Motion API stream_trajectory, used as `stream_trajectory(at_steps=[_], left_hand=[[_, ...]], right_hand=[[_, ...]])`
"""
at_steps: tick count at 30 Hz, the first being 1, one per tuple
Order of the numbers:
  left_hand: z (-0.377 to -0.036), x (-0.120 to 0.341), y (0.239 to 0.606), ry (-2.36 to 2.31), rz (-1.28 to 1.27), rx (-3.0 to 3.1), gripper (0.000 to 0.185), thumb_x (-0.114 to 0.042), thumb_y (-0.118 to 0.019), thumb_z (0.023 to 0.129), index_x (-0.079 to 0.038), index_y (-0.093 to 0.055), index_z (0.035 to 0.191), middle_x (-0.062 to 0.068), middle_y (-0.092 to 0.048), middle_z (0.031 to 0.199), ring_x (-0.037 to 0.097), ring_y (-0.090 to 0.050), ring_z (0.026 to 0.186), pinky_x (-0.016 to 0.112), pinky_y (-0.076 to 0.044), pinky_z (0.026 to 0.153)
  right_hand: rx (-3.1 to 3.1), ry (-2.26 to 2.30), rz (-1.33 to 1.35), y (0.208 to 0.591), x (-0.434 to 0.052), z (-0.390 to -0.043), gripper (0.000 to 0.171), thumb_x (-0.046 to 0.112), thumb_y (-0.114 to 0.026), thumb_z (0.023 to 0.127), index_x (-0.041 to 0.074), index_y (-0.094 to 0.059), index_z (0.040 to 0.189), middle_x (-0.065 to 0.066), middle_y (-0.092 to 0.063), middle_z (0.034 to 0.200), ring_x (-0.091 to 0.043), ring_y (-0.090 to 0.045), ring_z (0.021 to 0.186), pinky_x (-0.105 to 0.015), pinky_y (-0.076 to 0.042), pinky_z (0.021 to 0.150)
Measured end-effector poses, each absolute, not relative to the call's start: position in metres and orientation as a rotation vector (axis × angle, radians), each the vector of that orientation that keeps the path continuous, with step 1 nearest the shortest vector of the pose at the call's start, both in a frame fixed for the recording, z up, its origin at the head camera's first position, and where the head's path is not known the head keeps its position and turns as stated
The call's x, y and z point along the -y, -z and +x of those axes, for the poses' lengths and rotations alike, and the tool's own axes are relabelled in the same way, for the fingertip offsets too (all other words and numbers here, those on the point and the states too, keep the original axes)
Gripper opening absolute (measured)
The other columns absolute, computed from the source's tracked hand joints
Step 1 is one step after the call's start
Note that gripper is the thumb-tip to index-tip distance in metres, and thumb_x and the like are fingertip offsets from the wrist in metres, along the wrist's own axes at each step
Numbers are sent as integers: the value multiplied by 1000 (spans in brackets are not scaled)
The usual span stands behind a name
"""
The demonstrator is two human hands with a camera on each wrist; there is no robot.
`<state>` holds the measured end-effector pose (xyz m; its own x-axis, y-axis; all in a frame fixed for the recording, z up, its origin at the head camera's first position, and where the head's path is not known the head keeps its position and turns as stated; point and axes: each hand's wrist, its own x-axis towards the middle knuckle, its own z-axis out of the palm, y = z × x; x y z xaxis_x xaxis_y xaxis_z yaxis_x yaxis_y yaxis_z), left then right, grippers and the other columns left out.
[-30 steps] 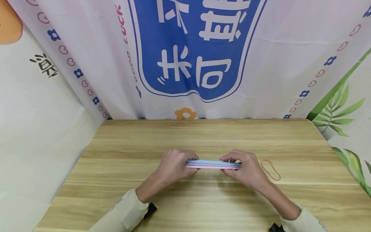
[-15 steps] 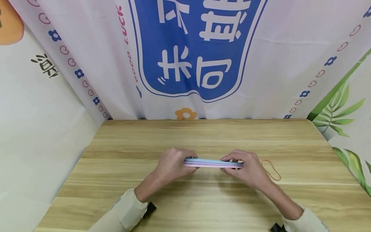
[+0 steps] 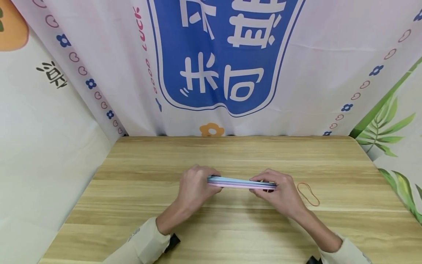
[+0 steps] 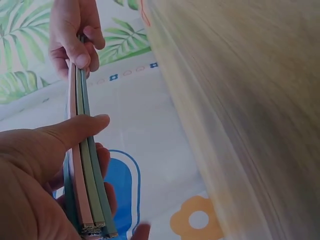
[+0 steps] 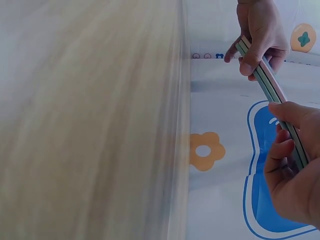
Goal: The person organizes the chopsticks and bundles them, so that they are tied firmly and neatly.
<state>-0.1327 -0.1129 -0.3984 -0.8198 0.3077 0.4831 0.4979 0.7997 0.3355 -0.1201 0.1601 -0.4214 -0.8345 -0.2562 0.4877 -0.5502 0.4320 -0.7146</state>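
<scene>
A bundle of long, slim pastel sticks (image 3: 235, 182), in pink, lilac, green and light blue, spans the space between both hands. My left hand (image 3: 194, 187) grips its left end, the thumb (image 4: 85, 127) lying across the sticks in the left wrist view and the fingers behind. Their near ends (image 4: 95, 230) show square and dark-patterned there. My right hand (image 3: 280, 189) pinches the other end between thumb and fingers. The bundle is held level-ish over the wooden table, its left end slightly higher. Parts of both ends are covered by the hands.
An orange rubber band (image 3: 308, 194) lies on the wooden table (image 3: 230, 231), just right of my right hand. Behind the table's far edge hangs a white printed cloth (image 3: 316, 73) with a blue emblem. More printed cloth borders both sides.
My left hand has moved a little left and up, so the bundle now tilts with its left end higher. The right hand stays nearly in place; the rubber band has not moved.
</scene>
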Motion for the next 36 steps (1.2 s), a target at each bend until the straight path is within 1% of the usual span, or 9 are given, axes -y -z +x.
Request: stream_trajectory(at_steps=[2,5,9,12,16,20,25,28,36], left_hand=[[-132,113,398,660,-587,2595,25,-17,-102,68,-20,-85,86,-7,-80,82,10,-62,67,26,-51,62],[-131,113,397,693,-592,2607,27,-17,-102,69,-18,-85,89,-5,-80,84,12,-67,72,28,-54,65],[-132,113,397,754,-623,2615,28,-14,-101,70,-15,-85,93,-2,-79,87,13,-70,77,29,-56,70],[-132,112,396,787,-645,2619,26,-10,-99,71,-13,-85,93,-1,-79,87,13,-69,78,28,-56,70],[-132,111,393,777,-682,2627,23,-7,-97,73,-13,-85,92,-2,-80,87,9,-67,74,25,-54,68],[-130,111,390,722,-694,2644,21,-10,-97,75,-15,-85,91,-2,-80,86,6,-63,70,22,-52,63],[-130,113,386,665,-683,2659,22,-14,-98,75,-17,-85,93,-4,-81,89,7,-67,72,23,-53,61],[-132,115,385,624,-716,2653,22,-14,-96,76,-17,-85,94,-4,-81,89,7,-68,71,25,-53,61],[-138,121,383,510,-885,2612,14,-12,-91,79,-16,-83,90,-6,-77,79,1,-52,57,21,-47,57]], right_hand=[[2377,-1368,693,422,-160,-120,29,0,-93,79,17,-85,100,3,-80,95,-2,-68,75,-22,-58,62],[2368,-1376,684,422,-159,-120,29,-1,-93,78,17,-85,99,2,-80,95,-4,-69,75,-23,-58,63],[2371,-1377,662,423,-158,-120,30,-2,-94,77,17,-84,98,3,-79,95,-6,-69,77,-25,-59,65],[2377,-1376,649,423,-158,-120,31,-2,-94,76,18,-84,97,4,-79,95,-6,-69,78,-25,-59,66],[2378,-1381,643,422,-158,-122,31,-2,-94,75,19,-84,96,5,-78,95,-4,-69,79,-23,-59,68],[2388,-1428,647,423,-159,-123,30,0,-95,76,19,-84,97,4,-78,95,-4,-70,80,-22,-59,69],[2397,-1498,660,424,-160,-123,28,3,-95,79,18,-84,100,2,-78,97,-5,-70,82,-24,-60,69],[2398,-1515,656,424,-161,-123,27,4,-94,79,17,-85,101,1,-78,97,-5,-70,82,-23,-60,70],[2388,-1558,666,424,-162,-124,25,6,-94,81,16,-85,101,0,-78,97,-6,-71,82,-24,-60,70]])
